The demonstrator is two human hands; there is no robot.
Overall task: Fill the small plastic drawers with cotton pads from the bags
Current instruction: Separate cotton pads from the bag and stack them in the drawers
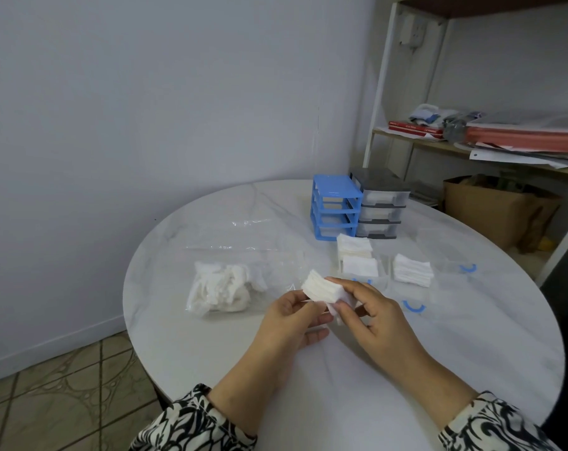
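Head view shows a small stack of cotton pads (323, 289) held up between both hands over the near middle of the white round surface (406, 369). The left hand (290, 315) pinches the stack at its near-left edge, and the right hand (370, 309) has its fingers curled over the stack's right side, so both are clamped on the same bundle, apparently squaring it up.

Just left of the hands lies a clear bag (224, 289) with a loose heap of pads inside. Beyond the hands, three clear drawers with blue handles sit pulled out on the surface. The drawer just past the right hand (357, 265) holds two neat piles, and the middle drawer (409, 281) holds one pile at its far end. A third drawer (448, 252) farther right looks empty, though its clear walls are hard to read.

At the far edge stand the blue frame (334, 206), its slots open, and touching it on the right a grey cabinet (382, 203) with its drawers in; what they hold I cannot tell.

As a judgement, the task is partly done: some drawers have pads, the bag is not used up, and the drawers must yet go back into the frame.
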